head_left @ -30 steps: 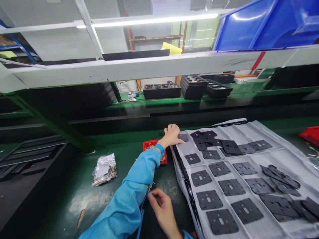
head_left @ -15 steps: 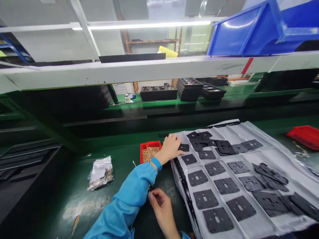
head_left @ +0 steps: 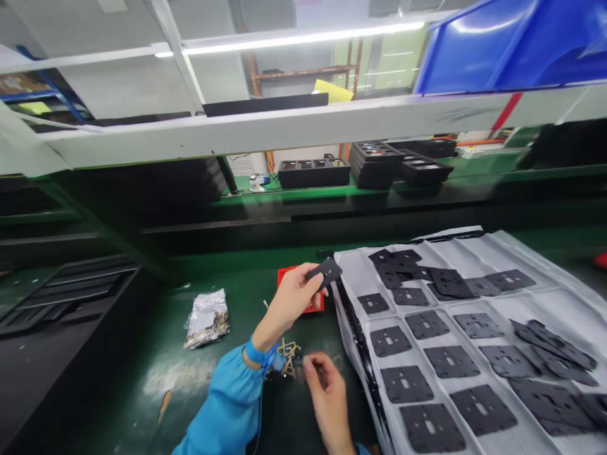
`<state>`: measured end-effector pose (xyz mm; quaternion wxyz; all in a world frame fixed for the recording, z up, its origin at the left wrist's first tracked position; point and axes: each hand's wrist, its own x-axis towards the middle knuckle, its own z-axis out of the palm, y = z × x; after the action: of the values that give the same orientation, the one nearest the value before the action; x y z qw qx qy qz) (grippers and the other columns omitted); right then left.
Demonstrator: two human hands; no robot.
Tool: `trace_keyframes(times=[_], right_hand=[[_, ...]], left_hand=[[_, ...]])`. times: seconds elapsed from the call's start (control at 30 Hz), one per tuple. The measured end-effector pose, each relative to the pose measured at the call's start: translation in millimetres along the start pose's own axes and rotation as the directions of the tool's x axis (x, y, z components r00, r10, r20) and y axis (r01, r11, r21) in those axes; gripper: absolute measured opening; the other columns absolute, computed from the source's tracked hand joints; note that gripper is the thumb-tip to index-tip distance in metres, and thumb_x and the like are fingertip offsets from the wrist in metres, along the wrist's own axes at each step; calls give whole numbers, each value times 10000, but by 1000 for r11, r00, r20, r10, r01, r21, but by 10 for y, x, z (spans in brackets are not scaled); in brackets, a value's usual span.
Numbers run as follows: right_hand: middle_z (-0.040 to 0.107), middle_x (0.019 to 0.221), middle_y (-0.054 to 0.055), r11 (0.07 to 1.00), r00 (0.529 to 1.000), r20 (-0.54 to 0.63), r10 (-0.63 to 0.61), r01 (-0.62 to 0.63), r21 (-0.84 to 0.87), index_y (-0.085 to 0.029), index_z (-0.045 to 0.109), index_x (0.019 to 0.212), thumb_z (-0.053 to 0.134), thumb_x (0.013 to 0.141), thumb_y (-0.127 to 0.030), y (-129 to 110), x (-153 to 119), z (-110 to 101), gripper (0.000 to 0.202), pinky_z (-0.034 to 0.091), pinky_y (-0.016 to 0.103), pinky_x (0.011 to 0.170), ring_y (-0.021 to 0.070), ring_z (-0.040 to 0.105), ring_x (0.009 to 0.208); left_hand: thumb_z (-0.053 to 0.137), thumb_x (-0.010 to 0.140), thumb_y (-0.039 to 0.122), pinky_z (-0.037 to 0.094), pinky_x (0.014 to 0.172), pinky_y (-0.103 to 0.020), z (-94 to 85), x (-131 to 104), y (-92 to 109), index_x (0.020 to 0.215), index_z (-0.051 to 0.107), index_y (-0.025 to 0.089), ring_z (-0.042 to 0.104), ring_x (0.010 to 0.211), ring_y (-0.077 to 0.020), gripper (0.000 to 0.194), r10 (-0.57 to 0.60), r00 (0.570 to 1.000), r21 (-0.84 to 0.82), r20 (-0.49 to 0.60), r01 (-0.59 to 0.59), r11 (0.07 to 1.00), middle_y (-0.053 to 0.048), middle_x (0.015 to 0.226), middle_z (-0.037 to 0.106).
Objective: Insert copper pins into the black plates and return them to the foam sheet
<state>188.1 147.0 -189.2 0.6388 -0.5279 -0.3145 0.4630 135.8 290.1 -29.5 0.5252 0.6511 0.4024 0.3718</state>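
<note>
My left hand (head_left: 291, 297) pinches a small black flat plate with cut-out holes (head_left: 331, 270) between thumb and fingers. It is raised over a red tray (head_left: 285, 273), whose contents are mostly covered by the hand. Below the wrist, a loose heap of small brass-coloured pieces (head_left: 288, 352) lies on the green table. My right hand (head_left: 329, 395) is beside this heap with thumb and fingers curled together; what they hold, if anything, I cannot make out. To the right, a white ribbed sheet (head_left: 450, 260) carries rows of similar black plates (head_left: 389, 341).
A clear bag of small metal parts (head_left: 207, 321) lies on the left of the table. Black trays (head_left: 71, 297) stand at the far left. Overhead runs a white shelf beam (head_left: 265, 129) with blue bins (head_left: 478, 50). Several black boxes (head_left: 315, 175) stand behind.
My left hand has lifted the black plate off the sheet's left edge and drawn it left. The brass heap has come into view. My right hand has shifted slightly right.
</note>
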Motion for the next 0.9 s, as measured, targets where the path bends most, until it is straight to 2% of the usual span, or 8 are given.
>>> trace_keyframes(times=[0.17, 0.27, 0.37, 0.5, 0.6, 0.67, 0.73, 0.9], right_hand=[[727, 934, 59, 993, 994, -51, -97, 100, 56, -209, 719, 890, 760, 896, -522, -373, -81, -108, 316, 586, 259, 776, 174, 698, 845], [731, 1185, 94, 984, 988, -27, -154, 156, 81, -227, 708, 920, 753, 928, -432, -664, -80, -118, 210, 577, 312, 955, 211, 699, 1118], [690, 1358, 92, 972, 970, 50, -236, 236, 9, -247, 722, 949, 743, 947, -357, -942, -41, -76, 112, 555, 345, 1048, 224, 657, 1287], [704, 1315, 74, 959, 956, 186, -227, 253, -128, -255, 736, 923, 736, 952, -383, -1167, 25, -37, 131, 578, 317, 1016, 201, 698, 1216], [745, 1162, 70, 957, 951, 252, -179, 227, -180, -245, 740, 882, 726, 955, -423, -1202, 49, -46, 193, 606, 273, 912, 184, 728, 1101], [748, 1101, 69, 951, 946, 272, -175, 234, -203, -235, 741, 872, 726, 955, -427, -1191, 45, -53, 209, 608, 268, 888, 180, 731, 1051], [747, 1080, 74, 949, 945, 278, -169, 232, -212, -227, 745, 875, 732, 953, -415, -1180, 27, -49, 203, 607, 275, 896, 183, 726, 1039], [744, 1020, 71, 964, 958, 237, -160, 203, -173, -223, 737, 845, 730, 950, -411, -1195, -41, 0, 215, 632, 263, 861, 175, 735, 969]], left_hand=[[739, 882, 368, 521, 682, -259, -265, -732, 23, 1022, 721, 151, 673, 627, -132, 259, -135, 987, -186, -92, 116, 976, -30, 764, 760], [773, 840, 396, 513, 694, -255, -246, -1039, -59, 767, 646, 184, 694, 698, -155, 258, -214, 963, -268, -163, 166, 949, -26, 733, 742], [800, 836, 352, 489, 646, -219, -182, -1252, -111, 771, 697, 174, 642, 662, -123, 216, -264, 946, -277, -187, 207, 938, -1, 717, 711], [745, 921, 347, 596, 756, -268, -120, -1427, -102, 1025, 763, 184, 743, 789, -161, 194, -295, 940, -253, -172, 247, 936, -35, 954, 773], [690, 953, 373, 586, 533, -257, -87, -1495, -84, 1146, 710, 183, 703, 537, -153, 272, -347, 928, -255, -139, 305, 918, 7, 734, 719], [712, 920, 328, 509, 439, -194, -61, -1520, -78, 1139, 694, 181, 615, 442, -107, 264, -334, 919, -248, -210, 281, 927, 50, 647, 651], [746, 880, 278, 495, 439, -164, -27, -1537, -76, 1072, 698, 182, 613, 479, -83, 220, -290, 903, -233, -318, 222, 947, 28, 739, 690], [764, 887, 286, 636, 575, -217, 57, -1577, -80, 919, 674, 175, 752, 624, -144, 146, -276, 884, -267, -378, 181, 947, -8, 802, 735]])
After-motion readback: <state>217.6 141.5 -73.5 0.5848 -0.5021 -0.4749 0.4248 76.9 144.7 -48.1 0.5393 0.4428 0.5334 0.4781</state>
